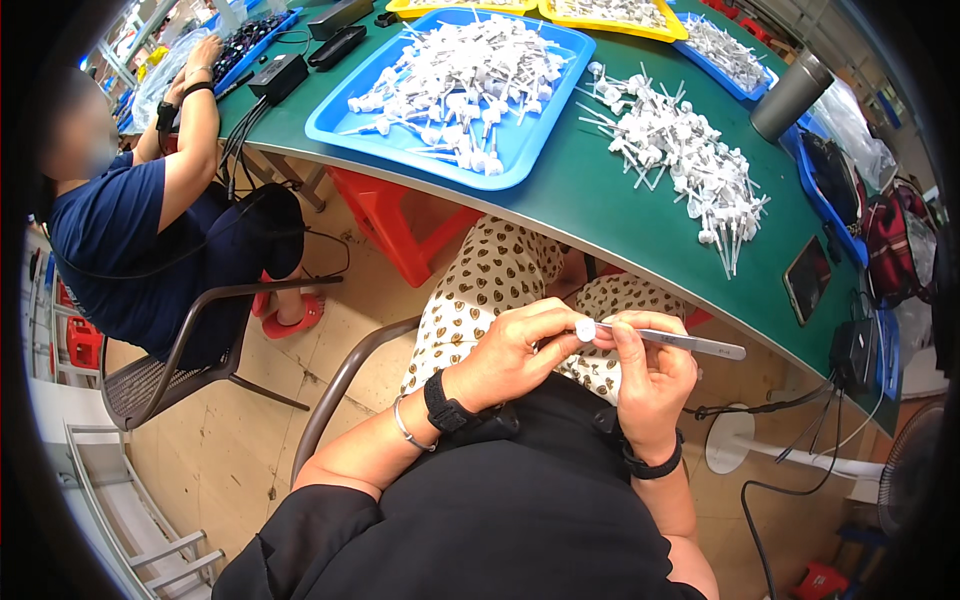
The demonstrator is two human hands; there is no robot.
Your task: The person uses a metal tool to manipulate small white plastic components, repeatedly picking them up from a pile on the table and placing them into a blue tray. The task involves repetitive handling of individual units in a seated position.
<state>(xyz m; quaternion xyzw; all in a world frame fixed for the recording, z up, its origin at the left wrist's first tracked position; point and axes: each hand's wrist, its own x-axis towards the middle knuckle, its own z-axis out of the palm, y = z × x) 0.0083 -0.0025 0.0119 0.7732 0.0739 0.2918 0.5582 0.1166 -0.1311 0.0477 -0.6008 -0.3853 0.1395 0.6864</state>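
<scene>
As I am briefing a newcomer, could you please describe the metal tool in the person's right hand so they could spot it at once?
From the green table, come down past its near edge to the wearer's lap. There the right hand holds a slim silver tool; unlike the round white piece by the left hand, it is long, flat and metallic.

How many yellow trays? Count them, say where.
2: the left yellow tray beyond the large blue tray, the right yellow tray beside it. More may be hidden.

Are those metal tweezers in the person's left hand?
No, the right hand holds the tweezers, while the left hand pinches a small white piece.
</scene>
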